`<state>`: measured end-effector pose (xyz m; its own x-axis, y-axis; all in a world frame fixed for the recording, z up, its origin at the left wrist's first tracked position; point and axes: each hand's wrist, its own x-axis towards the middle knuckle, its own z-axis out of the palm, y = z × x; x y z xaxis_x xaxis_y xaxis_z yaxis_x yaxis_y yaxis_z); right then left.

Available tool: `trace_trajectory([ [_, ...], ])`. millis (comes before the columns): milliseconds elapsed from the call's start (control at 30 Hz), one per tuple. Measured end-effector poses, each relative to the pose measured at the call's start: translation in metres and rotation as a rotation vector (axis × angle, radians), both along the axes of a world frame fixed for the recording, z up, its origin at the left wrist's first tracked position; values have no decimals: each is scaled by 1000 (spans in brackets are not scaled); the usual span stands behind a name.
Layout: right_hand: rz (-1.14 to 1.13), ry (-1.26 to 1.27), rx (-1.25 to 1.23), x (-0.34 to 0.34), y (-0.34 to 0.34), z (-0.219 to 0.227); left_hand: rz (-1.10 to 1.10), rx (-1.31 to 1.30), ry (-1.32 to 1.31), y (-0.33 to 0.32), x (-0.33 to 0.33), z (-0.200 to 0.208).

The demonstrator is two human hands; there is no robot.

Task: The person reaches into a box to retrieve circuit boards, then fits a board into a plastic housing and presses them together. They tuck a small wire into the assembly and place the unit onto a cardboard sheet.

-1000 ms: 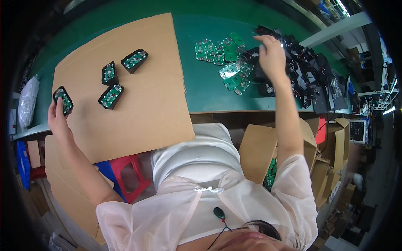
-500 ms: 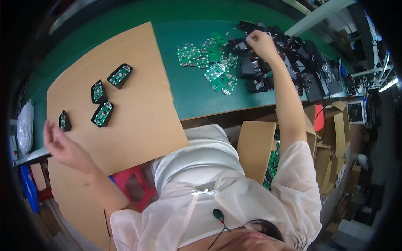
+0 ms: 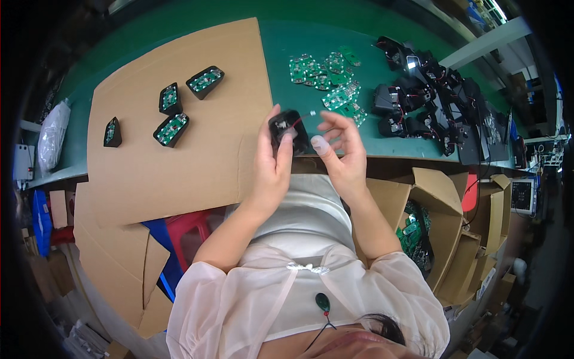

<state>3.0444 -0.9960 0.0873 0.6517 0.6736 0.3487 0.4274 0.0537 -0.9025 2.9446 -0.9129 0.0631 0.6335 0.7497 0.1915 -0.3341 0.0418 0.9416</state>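
Observation:
My left hand (image 3: 272,158) grips a black plastic housing (image 3: 289,128) in front of my waist, its thumb pressed inside the open face. Out of the housing runs a thin red wire ending in a small white connector (image 3: 313,113). Just right of it, my right hand (image 3: 342,146) has its fingers apart and appears to hold nothing. Four black housings with green circuit boards in them, among them a far one (image 3: 206,81) and a small one at the left (image 3: 112,133), lie on the cardboard sheet (image 3: 209,173).
Loose green circuit boards (image 3: 341,96) lie on the green table (image 3: 287,42). To their right is a heap of black housings with wires (image 3: 406,99). An open carton (image 3: 439,191) with more boards stands below the table edge at right. A plastic-wrapped bundle (image 3: 57,134) is at far left.
My right hand has come back from the heap of housings to the middle. The left hand has moved right from the cardboard's left edge and now holds a black housing.

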Motion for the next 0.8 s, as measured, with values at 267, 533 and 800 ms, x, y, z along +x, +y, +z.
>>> trace_trajectory([
  [267,390,-604,80,8,10,18,-28,387,273,-1,-14,-3],
  [533,19,-1047,-325,142,70,16,-255,-293,162,11,-26,18],
  [800,242,-956,-610,198,65,-1,-241,-304,144,14,-27,11],
])
